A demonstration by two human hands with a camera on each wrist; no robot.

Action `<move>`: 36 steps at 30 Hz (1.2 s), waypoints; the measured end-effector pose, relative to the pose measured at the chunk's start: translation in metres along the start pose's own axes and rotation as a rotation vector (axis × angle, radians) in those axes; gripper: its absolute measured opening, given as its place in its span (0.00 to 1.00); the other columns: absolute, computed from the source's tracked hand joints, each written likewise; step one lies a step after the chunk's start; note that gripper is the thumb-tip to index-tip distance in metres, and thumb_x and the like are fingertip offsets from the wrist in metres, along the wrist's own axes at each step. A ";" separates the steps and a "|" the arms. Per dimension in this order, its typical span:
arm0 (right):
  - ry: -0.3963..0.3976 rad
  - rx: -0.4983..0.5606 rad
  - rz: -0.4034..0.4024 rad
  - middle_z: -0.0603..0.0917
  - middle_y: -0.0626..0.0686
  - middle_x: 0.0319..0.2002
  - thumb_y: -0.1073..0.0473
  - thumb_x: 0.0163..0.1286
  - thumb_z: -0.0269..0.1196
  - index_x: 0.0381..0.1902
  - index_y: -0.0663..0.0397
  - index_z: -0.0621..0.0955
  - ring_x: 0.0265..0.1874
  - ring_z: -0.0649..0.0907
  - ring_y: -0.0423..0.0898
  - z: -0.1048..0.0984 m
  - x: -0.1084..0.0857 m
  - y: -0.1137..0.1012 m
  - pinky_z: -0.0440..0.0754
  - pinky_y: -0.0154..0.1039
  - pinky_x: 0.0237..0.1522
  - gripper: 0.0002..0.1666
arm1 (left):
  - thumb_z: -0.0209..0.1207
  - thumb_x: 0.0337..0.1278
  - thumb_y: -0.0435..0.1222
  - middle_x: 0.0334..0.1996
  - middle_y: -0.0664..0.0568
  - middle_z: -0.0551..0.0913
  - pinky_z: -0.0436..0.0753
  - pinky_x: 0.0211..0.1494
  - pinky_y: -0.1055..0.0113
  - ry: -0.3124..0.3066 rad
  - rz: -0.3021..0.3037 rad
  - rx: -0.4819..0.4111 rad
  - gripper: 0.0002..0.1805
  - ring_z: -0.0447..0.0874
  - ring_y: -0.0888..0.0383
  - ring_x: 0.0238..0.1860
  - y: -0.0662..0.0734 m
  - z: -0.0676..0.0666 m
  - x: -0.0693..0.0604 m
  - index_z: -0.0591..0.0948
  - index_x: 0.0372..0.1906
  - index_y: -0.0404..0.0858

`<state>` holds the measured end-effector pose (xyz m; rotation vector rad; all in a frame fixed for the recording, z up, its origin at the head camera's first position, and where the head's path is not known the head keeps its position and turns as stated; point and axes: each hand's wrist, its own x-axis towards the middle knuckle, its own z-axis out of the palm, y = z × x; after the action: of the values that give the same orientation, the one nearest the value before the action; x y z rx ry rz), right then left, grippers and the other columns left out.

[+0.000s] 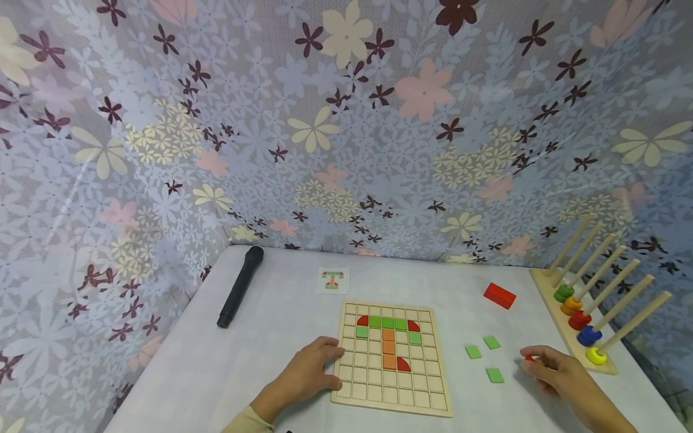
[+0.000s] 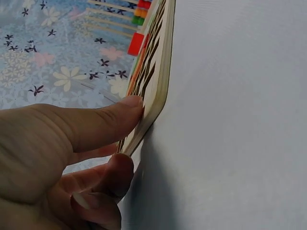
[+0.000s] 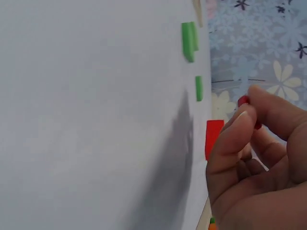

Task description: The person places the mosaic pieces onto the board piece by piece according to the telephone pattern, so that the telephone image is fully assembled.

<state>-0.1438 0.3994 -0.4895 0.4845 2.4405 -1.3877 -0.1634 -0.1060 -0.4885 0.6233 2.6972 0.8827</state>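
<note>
A square wooden grid board (image 1: 368, 388) lies on the table with red quarter-circle, green square and orange square tiles in some cells. My left hand (image 1: 305, 373) holds its left edge; in the left wrist view the thumb (image 2: 112, 122) rests on the rim, the other fingers bent beside it. To the board's right, my right hand (image 1: 560, 373) pinches a small red tile (image 3: 243, 100) between thumb and forefinger, above the table. Its shape is mostly hidden. Green square tiles (image 1: 473, 352) lie between the board and that hand.
A pattern card (image 1: 332, 281) lies behind the board. A black microphone (image 1: 240, 288) is at the left. A red block (image 1: 500, 296) lies at the back right, near a wooden peg stand (image 1: 563, 325) with coloured rings. A flowered cloth (image 1: 379, 150) hangs behind the table.
</note>
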 end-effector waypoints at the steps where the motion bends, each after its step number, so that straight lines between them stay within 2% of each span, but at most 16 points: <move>1: 0.004 0.023 0.000 0.76 0.51 0.28 0.49 0.73 0.65 0.65 0.68 0.72 0.27 0.76 0.49 0.000 -0.001 -0.002 0.75 0.39 0.29 0.33 | 0.76 0.45 0.46 0.67 0.46 0.75 0.72 0.68 0.43 -0.006 -0.005 0.004 0.36 0.74 0.41 0.67 0.000 0.000 0.000 0.82 0.63 0.40; 5: 0.019 0.112 -0.005 0.79 0.50 0.33 0.51 0.70 0.68 0.67 0.67 0.71 0.29 0.78 0.49 0.003 -0.004 -0.013 0.79 0.39 0.32 0.36 | 0.76 0.46 0.47 0.72 0.44 0.70 0.70 0.69 0.41 -0.015 -0.015 0.008 0.37 0.71 0.39 0.70 0.000 0.001 -0.002 0.81 0.65 0.42; 9: 0.024 0.149 -0.028 0.80 0.48 0.36 0.50 0.67 0.71 0.69 0.65 0.71 0.32 0.79 0.49 0.011 -0.007 -0.026 0.81 0.39 0.35 0.39 | 0.75 0.45 0.49 0.76 0.44 0.65 0.70 0.69 0.42 -0.024 -0.003 0.009 0.40 0.68 0.39 0.72 -0.001 0.003 -0.002 0.79 0.68 0.45; 13: -0.004 0.176 -0.087 0.81 0.48 0.38 0.51 0.66 0.71 0.68 0.63 0.72 0.32 0.80 0.47 0.027 -0.010 -0.042 0.81 0.39 0.35 0.39 | 0.75 0.44 0.53 0.78 0.45 0.62 0.70 0.70 0.43 -0.048 0.007 0.019 0.44 0.66 0.40 0.73 -0.002 0.005 -0.003 0.77 0.70 0.47; 17: -0.064 0.233 -0.180 0.81 0.50 0.38 0.57 0.68 0.69 0.66 0.64 0.72 0.29 0.79 0.47 0.051 -0.011 -0.064 0.80 0.39 0.31 0.34 | 0.74 0.45 0.54 0.78 0.44 0.62 0.72 0.68 0.44 -0.083 0.023 0.048 0.42 0.68 0.41 0.73 -0.002 0.004 -0.002 0.77 0.70 0.49; 22: -0.131 0.292 -0.277 0.80 0.54 0.37 0.60 0.67 0.69 0.63 0.64 0.72 0.26 0.79 0.47 0.088 -0.009 -0.095 0.79 0.39 0.28 0.31 | 0.70 0.50 0.58 0.78 0.44 0.62 0.78 0.62 0.44 -0.128 0.079 0.180 0.40 0.77 0.44 0.67 -0.002 -0.001 -0.002 0.76 0.70 0.55; 24: -0.167 0.293 -0.292 0.80 0.54 0.37 0.59 0.66 0.70 0.62 0.65 0.72 0.25 0.80 0.47 0.104 -0.008 -0.103 0.79 0.38 0.28 0.31 | 0.69 0.51 0.59 0.78 0.44 0.61 0.79 0.60 0.45 -0.145 0.096 0.220 0.39 0.79 0.45 0.64 -0.002 -0.003 -0.002 0.76 0.71 0.55; 31: -0.336 0.278 -0.340 0.80 0.55 0.37 0.61 0.66 0.70 0.60 0.67 0.71 0.27 0.82 0.47 0.148 -0.004 -0.117 0.81 0.39 0.30 0.30 | 0.66 0.54 0.60 0.78 0.42 0.59 0.79 0.59 0.46 -0.172 0.116 0.274 0.39 0.85 0.47 0.57 0.001 -0.003 -0.001 0.72 0.73 0.62; 36: -0.377 0.249 -0.369 0.75 0.54 0.34 0.62 0.65 0.71 0.58 0.66 0.72 0.24 0.81 0.47 0.172 -0.005 -0.122 0.79 0.36 0.25 0.29 | 0.65 0.55 0.60 0.79 0.41 0.59 0.79 0.59 0.45 -0.185 0.114 0.290 0.38 0.86 0.48 0.53 0.002 -0.002 -0.001 0.72 0.73 0.63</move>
<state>-0.1765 0.1912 -0.4783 -0.1813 2.1263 -1.7528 -0.1624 -0.1064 -0.4856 0.8792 2.6597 0.4334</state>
